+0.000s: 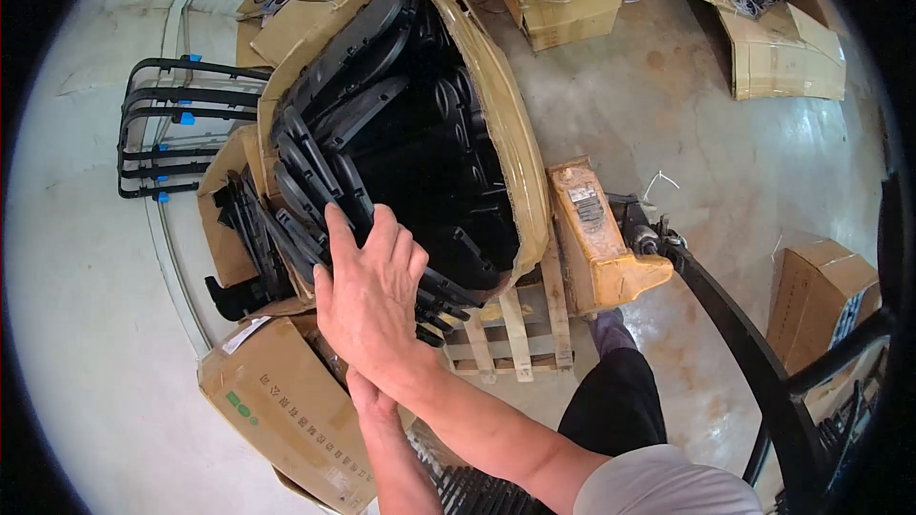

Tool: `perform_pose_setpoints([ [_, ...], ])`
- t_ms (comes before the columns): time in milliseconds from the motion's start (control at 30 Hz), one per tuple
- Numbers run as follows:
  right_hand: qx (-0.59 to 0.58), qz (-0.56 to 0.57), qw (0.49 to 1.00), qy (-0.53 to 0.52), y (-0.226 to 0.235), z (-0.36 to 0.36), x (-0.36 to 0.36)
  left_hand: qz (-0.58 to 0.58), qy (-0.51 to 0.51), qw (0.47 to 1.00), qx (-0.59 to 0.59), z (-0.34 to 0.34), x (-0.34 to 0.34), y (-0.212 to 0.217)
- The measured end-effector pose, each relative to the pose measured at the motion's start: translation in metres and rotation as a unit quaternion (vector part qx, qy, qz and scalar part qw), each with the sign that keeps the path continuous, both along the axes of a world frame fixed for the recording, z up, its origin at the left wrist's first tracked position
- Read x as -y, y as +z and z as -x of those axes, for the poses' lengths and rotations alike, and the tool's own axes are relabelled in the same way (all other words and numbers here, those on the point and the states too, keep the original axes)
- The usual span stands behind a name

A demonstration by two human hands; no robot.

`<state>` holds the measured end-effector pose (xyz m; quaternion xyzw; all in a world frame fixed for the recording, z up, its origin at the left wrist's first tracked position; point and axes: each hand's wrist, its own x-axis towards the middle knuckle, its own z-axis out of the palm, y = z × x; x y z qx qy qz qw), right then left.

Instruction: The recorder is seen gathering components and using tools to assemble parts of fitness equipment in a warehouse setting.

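At the near rim of the big open carton (pixel 496 124), a fan of flat black plastic panels (pixel 315 181) stands on edge, and the right hand (pixel 367 300) lies over the tops of the nearest ones, fingers (pixel 336 229) spread and curled onto their edges, palm down. It presses or grips loosely; no panel is lifted clear of the stack. The left hand (pixel 370 399) sits just below the right wrist, mostly hidden under it, so I cannot tell whether it is open or what it holds.

The panels lean against each other and overhang the carton's torn near wall. Pulling 1 out could, I judge, drag its neighbours along and tip several over the rim, since nothing but their own weight keeps them upright. The torn cardboard edge may also snag a panel on the way out.

The carton rests on a wooden pallet (pixel 515 334). Right of the carton stands a yellow pallet truck (pixel 601 248) with its black handle, close enough to block a swing that way. Left of the carton lie bent black tube frames (pixel 162 124); a smaller printed box (pixel 286 410) crowds the near corner. Beyond the carton, further boxes (pixel 572 0) hold cables. The barest floor (pixel 687 124) lies far right of the carton
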<state>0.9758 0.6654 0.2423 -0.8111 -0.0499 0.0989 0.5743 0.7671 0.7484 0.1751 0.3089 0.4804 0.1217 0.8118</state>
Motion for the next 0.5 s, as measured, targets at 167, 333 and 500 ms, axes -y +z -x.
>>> perform_pose_setpoints([
  [167, 0.001, -0.001, 1.0, 0.007, 0.011, 0.001, -0.005, -0.018, -0.008, 0.999, -0.036, 0.003, 0.001, 0.008],
  [333, 0.008, -0.009, 1.0, 0.018, 0.016, 0.004, -0.004, -0.025, -0.022, 0.997, -0.062, -0.004, 0.0, 0.006],
  [500, 0.007, -0.007, 0.999, 0.031, 0.019, 0.005, -0.008, -0.034, -0.03, 0.995, -0.085, -0.007, -0.008, 0.006],
])
